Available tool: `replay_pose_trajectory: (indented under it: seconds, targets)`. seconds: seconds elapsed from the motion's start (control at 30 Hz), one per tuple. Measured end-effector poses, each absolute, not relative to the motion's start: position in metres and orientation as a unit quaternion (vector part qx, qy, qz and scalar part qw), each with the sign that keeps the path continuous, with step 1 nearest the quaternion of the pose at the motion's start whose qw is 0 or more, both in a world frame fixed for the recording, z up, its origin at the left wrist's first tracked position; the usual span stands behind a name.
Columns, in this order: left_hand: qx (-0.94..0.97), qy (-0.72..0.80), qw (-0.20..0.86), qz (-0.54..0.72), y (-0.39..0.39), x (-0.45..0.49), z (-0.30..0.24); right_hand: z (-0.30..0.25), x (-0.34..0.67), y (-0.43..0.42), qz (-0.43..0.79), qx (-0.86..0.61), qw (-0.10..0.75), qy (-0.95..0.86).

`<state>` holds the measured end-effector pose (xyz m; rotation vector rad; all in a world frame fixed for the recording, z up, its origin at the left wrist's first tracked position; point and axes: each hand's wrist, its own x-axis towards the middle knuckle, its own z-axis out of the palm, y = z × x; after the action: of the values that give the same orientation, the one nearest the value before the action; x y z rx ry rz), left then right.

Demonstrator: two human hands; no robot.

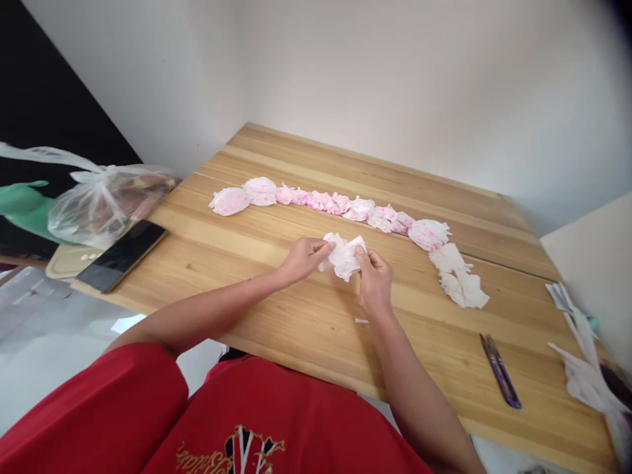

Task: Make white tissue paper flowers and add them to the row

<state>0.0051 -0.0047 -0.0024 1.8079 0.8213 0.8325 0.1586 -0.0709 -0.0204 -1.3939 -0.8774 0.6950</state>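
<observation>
Both of my hands pinch a crumpled white tissue piece [343, 257] above the middle of the wooden table [276, 316]. My left hand [303, 258] grips its left edge, fingers closed. On its right edge, my right hand [375, 280] has thumb and fingers closed. Behind the tissue runs a curved row of several white and pink tissue flowers [320, 201], ending at the right in plain white crumpled pieces [461, 280].
Purple thread snips [500, 370] lie near the table's right front. White paper strips [580, 355] sit at the right edge. A dark phone [123, 255] and a knotted clear plastic bag [106, 201] rest at the left edge. A small white scrap [361, 321] lies near my right wrist.
</observation>
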Motion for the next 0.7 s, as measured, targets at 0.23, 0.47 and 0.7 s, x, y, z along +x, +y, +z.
replay_pose_trajectory:
  seconds: [0.23, 0.47, 0.7]
  targets:
    - [0.694, 0.349, 0.522, 0.353, 0.005, 0.003, -0.023, -0.020, 0.155, -0.070, 0.275, -0.620, 0.561, -0.475]
    - [0.706, 0.309, 0.530, 0.353, 0.009, -0.006, -0.029, -0.025, 0.153, -0.073, 0.192, -0.684, 0.471, -0.523]
    - [0.755, 0.342, 0.449, 0.334, 0.000, -0.002, -0.035, -0.027, 0.149, -0.075, 0.180, -0.686, 0.458, -0.537]
